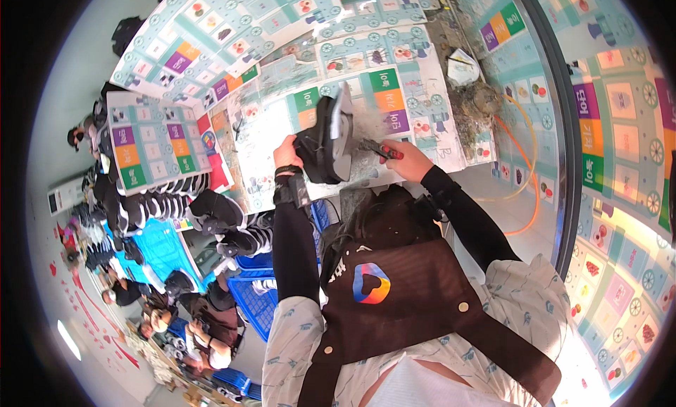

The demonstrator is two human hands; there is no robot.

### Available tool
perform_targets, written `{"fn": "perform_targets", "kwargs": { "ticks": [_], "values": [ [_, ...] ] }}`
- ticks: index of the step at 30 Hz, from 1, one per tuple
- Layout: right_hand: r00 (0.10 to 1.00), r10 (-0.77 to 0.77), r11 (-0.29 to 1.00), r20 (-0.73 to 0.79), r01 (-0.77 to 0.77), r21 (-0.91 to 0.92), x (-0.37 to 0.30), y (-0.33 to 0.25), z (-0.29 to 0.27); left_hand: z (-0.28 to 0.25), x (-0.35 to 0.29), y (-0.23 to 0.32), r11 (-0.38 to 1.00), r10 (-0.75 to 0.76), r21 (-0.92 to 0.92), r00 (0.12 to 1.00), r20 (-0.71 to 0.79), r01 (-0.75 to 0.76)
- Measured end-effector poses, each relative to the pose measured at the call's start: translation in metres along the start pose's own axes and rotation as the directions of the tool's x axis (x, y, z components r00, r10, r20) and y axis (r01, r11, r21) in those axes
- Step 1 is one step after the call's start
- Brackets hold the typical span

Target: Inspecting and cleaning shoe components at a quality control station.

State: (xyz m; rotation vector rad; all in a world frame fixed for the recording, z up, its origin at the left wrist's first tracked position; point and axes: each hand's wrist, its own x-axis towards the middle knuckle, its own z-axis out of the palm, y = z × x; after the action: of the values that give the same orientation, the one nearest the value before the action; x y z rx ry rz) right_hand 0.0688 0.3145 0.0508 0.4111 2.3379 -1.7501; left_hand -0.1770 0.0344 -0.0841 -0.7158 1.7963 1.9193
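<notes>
My left hand (287, 155) is closed on a black shoe (320, 143), gripping it at its left side. The shoe is tilted up on edge above the worktable, its grey-and-white sole (343, 136) facing right. Just to the right of the sole, my right hand (410, 162) is closed round a small red-handled tool (391, 153). The tool's dark, narrow head points left toward the sole, with a small gap between them. Its exact kind is too small to tell.
Printed sheets cover the worktable (429, 90) and the panels around it. A crumpled white bag (462, 67) lies at the right rear. An orange hose (528, 213) hangs at the right. Rows of shoes (151, 211) and a blue crate (248, 305) stand left; other people sit beyond.
</notes>
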Motion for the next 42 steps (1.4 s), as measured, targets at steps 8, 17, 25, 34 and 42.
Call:
{"fn": "perform_targets", "kwargs": {
  "ticks": [8, 17, 25, 34, 42],
  "values": [
    [0.992, -0.120, 0.951, -0.044, 0.102, -0.290, 0.022, -0.004, 0.014, -0.013, -0.009, 0.008, 0.983, 0.091, -0.185, 0.910, 0.404, -0.016],
    [0.994, -0.109, 0.933, 0.020, 0.110, -0.342, 0.027, 0.015, 0.010, 0.001, -0.027, 0.008, 0.978, 0.070, -0.209, 0.892, 0.446, 0.028],
    [0.993, -0.044, 0.933, 0.107, 0.079, -0.350, 0.027, 0.018, 0.013, -0.011, -0.037, 0.018, 0.978, 0.042, -0.199, 0.887, 0.461, 0.057],
    [0.999, 0.006, 0.941, 0.053, 0.012, -0.338, 0.023, 0.015, 0.010, -0.025, -0.030, 0.038, 0.985, -0.131, -0.052, 0.909, 0.396, 0.164],
    [1.000, -0.016, 0.936, -0.012, 0.011, -0.351, 0.022, 0.021, 0.010, 0.025, -0.051, 0.082, 0.918, -0.368, 0.264, 0.881, 0.296, 0.295]
  ]
}}
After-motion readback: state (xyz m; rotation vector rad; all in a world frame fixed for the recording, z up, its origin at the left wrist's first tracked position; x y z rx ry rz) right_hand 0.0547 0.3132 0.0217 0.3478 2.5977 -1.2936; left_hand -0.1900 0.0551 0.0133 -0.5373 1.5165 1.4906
